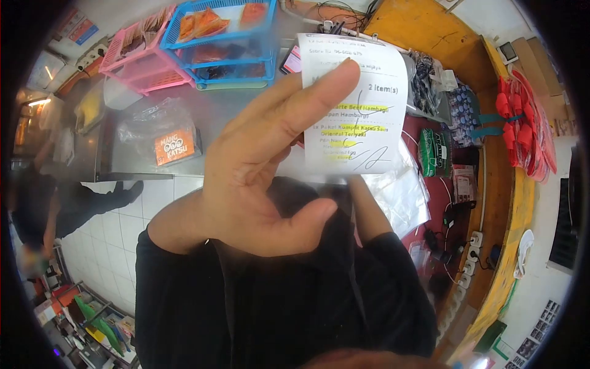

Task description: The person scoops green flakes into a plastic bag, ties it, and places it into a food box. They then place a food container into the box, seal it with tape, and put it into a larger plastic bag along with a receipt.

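Note:
My left hand (pixel 264 166) is raised close to the camera, its thumb apart from the fingers. It holds a printed order receipt (pixel 359 144) upright, one finger lying across the front and others passing behind the left edge. Yellow highlighter and pen ticks mark several printed lines, and "2 item(s)" is readable. My right forearm (pixel 369 212) reaches forward below the receipt; the paper hides that hand. Behind my left wrist, a clear plastic bag (pixel 144 129) and an orange "Mang Katsu" packet (pixel 174 147) lie on the metal counter (pixel 224 111).
Pink (pixel 144 58) and blue (pixel 228 74) baskets with packets stand at the back left. White plastic sheets (pixel 402 190) and a green packet (pixel 435 152) lie to the right. Power sockets (pixel 468 267) line the wooden edge. Another person (pixel 92 200) is at far left.

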Demonstrator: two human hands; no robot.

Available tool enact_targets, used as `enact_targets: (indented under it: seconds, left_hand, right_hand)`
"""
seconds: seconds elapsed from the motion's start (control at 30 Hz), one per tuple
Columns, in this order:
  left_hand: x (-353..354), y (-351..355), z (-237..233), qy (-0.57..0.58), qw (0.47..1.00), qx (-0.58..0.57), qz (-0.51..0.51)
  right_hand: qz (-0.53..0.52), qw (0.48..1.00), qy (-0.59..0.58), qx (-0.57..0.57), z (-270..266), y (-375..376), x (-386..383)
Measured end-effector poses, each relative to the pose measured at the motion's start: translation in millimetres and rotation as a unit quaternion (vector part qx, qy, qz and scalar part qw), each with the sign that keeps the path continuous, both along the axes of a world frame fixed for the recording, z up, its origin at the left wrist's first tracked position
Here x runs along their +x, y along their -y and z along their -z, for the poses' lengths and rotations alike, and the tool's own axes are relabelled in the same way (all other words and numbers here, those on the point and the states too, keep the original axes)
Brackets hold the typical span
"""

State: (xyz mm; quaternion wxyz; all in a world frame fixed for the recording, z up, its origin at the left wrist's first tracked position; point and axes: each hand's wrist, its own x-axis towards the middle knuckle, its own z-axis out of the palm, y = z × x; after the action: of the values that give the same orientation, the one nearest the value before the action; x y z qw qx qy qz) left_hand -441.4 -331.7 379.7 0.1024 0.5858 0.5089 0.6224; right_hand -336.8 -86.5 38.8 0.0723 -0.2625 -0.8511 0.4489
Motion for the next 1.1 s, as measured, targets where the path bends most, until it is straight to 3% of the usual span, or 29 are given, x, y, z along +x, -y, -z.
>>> enact_targets:
  seconds: [0.23,0.27,0.33,0.37,0.57,0.6,0.67,0.73,0.8,0.87,0.97,1.1]
  left_hand:
    - [0,-2,3,0.015,1.000,-0.012,-0.008]
    - [0,-2,3,0.026,0.999,-0.027,-0.017]
    - [0,-5,4,0.027,0.999,-0.019,-0.012]
    - [-1,-6,5,0.028,1.000,-0.009,-0.005]
    - [-4,-13,10,0.023,1.000,0.013,0.004]
    - [-5,-14,11,0.025,1.000,0.010,0.002]
    - [-6,-15,11,0.039,0.999,0.007,0.011]
    - [-8,-17,13,0.041,0.999,0.003,0.013]
    - [-9,-18,14,0.041,0.999,-0.001,0.017]
    - [-11,-19,16,0.045,0.999,-0.014,0.017]
    - [-14,-23,19,0.036,0.999,-0.014,0.013]
    - [-20,-25,24,0.050,0.998,-0.029,0.008]
  right_hand:
    - [-0.057,0.996,-0.042,0.055,7,57,20]
    - [-0.058,0.996,-0.043,0.054,-13,62,15]
    - [-0.060,0.989,0.088,-0.107,-49,67,11]
    - [-0.059,0.988,0.088,-0.110,-45,68,12]
    - [-0.041,0.996,-0.081,-0.015,27,59,21]
    - [0.009,0.994,-0.104,0.009,48,50,21]
    - [0.059,0.990,-0.124,0.029,55,39,18]
    - [0.101,0.990,-0.093,-0.027,23,33,12]
    - [0.099,0.987,-0.106,-0.063,24,35,8]
    - [0.072,0.983,-0.169,-0.033,50,37,10]
    - [0.039,0.985,-0.168,0.029,54,55,21]
    - [0.061,0.980,-0.185,0.030,49,68,49]
